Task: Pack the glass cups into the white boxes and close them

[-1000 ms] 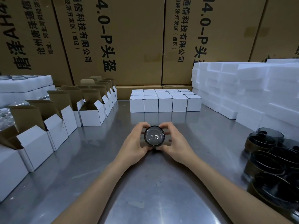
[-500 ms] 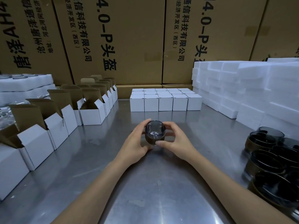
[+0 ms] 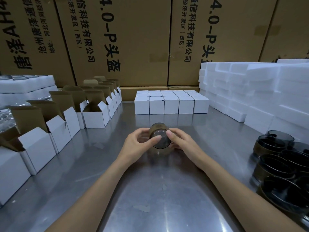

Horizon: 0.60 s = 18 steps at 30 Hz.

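Both hands hold one dark tinted glass cup [image 3: 160, 138] just above the middle of the steel table [image 3: 150, 198]. The cup is tipped, its round end turned up towards me. My left hand [image 3: 137, 146] grips its left side with the thumb across the end, and my right hand [image 3: 182, 144] grips its right side. Several open white boxes [image 3: 95, 117] with brown flaps up stand in a row along the left. Closed white boxes [image 3: 170, 104] sit in a block at the back centre. More dark glass cups [image 3: 280, 163] crowd the right edge.
White foam blocks [image 3: 260, 97] are stacked high at the back right. Foam trays [image 3: 25, 86] lie at the far left. Big brown cartons [image 3: 133, 39] with printed text wall off the back of the table.
The cup has been turned in both hands: its round end faced me, then tipped away, and now tilts up again. The hands stayed near the table's middle.
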Each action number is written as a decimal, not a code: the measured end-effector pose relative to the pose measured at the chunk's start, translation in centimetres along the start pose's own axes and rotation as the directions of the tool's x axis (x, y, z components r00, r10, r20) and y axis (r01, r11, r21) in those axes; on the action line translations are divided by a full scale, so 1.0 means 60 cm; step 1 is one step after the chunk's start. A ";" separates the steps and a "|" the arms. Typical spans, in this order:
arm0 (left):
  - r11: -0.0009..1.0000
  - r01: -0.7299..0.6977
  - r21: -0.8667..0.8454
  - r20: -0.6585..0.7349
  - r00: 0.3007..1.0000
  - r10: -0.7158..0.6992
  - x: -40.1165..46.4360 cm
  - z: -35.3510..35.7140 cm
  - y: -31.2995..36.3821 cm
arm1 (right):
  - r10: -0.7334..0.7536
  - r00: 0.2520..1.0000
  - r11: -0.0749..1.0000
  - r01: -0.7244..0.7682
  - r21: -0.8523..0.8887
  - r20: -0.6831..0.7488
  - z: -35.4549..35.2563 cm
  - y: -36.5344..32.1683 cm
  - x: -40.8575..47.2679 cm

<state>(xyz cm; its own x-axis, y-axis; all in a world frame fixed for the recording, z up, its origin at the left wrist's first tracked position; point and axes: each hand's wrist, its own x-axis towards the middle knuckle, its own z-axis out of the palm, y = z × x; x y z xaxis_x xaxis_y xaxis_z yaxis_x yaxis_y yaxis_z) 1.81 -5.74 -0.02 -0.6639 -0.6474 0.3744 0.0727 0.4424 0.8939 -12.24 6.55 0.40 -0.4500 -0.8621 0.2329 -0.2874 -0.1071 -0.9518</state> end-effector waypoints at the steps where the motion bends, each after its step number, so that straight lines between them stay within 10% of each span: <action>1: 1.000 0.023 -0.016 -0.011 1.000 -0.023 0.001 0.000 0.001 | 0.002 1.000 1.000 -0.002 -0.020 0.010 0.000 0.002 0.000; 18: 0.990 0.130 -0.051 0.045 0.991 -0.128 -0.003 -0.008 0.009 | 0.031 0.999 0.993 -0.026 -0.118 0.040 0.003 -0.002 -0.005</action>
<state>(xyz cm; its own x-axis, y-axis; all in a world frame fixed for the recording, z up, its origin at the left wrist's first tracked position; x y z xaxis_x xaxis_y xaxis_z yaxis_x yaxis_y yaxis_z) 2.34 -5.68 0.49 -0.7009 -0.6697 0.2455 0.0239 0.3219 0.9465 -11.93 6.75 0.38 -0.4241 -0.8843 0.1954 -0.3736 -0.0258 -0.9272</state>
